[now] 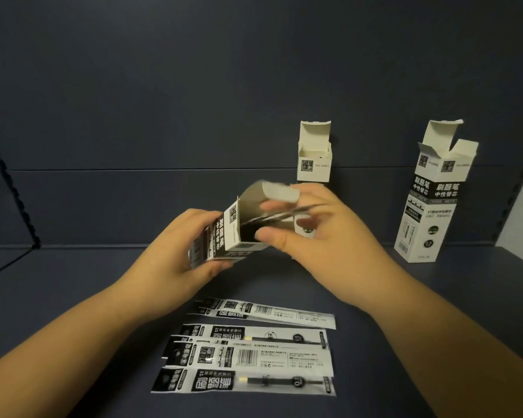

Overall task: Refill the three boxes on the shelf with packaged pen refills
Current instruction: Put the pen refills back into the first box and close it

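On the dark shelf (73, 297), mid-frame, the left hand (175, 245) grips a tilted black-and-white box (224, 236), flap open; the right hand (314, 236) pinches a blurred packaged refill (284, 214) at its mouth.

Three white-and-black refill boxes are in view, all with their top flaps open: a tilted box (224, 233) gripped in the hands, a second box (314, 158) upright just behind it by the back wall, and a third box (432, 200) upright well to the right of the tilted one. Two hands show, the left hand (191, 245) and the right hand (317, 233). On the shelf (73, 297) in front of the tilted box lie about five flat packaged pen refills (248, 348), overlapping, so the exact count is uncertain. One more blurred refill packet (296, 213) sits at the tilted box's mouth.
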Motion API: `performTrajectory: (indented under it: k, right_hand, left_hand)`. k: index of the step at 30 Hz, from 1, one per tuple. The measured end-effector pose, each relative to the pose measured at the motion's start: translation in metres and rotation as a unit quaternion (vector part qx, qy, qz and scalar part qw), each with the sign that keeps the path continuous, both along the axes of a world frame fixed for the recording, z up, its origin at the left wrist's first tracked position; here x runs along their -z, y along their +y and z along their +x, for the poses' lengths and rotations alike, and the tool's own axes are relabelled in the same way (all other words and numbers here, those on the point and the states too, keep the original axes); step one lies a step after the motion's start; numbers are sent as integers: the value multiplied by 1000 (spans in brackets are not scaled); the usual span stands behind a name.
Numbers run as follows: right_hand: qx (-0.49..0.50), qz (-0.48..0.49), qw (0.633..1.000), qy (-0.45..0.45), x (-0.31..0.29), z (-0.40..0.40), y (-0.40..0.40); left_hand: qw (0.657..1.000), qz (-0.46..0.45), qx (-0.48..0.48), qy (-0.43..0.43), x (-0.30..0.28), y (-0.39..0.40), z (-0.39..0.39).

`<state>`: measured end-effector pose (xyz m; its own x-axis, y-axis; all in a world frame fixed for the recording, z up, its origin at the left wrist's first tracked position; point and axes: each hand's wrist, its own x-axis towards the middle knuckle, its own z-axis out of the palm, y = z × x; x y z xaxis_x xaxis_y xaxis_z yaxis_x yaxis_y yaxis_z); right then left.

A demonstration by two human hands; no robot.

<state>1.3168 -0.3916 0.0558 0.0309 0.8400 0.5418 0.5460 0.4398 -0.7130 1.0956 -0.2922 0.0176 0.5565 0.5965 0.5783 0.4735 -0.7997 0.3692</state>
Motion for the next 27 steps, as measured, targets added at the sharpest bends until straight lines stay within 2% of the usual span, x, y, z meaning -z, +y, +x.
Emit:
performTrajectory:
  k: [4, 9, 13, 17, 21, 23, 27]
  right_hand:
    - [-25, 53, 998, 34, -5, 1, -3]
    - [-20, 19, 1000, -12, 2, -2, 1]
    - [1, 81, 996, 28, 0, 2, 1]
    - [15, 68, 997, -38, 6, -4, 2]
    - [25, 108, 994, 0, 4, -2, -1]
    - [26, 123, 992, -14, 0, 0, -3]
    - [33, 62, 994, -89, 3, -1, 0]
  left_hand:
    - [1000, 2, -9, -4, 0, 0, 0]
    - [1000, 13, 4, 3, 0, -1, 2]
    - [1000, 6, 4, -3, -1, -2, 1]
    - [1000, 5, 13, 2, -1, -5, 3]
    - [1000, 5, 10, -3, -1, -4, 2]
    - [1000, 4, 12, -2, -1, -5, 2]
    - [1000, 3, 19, 13, -1, -7, 4]
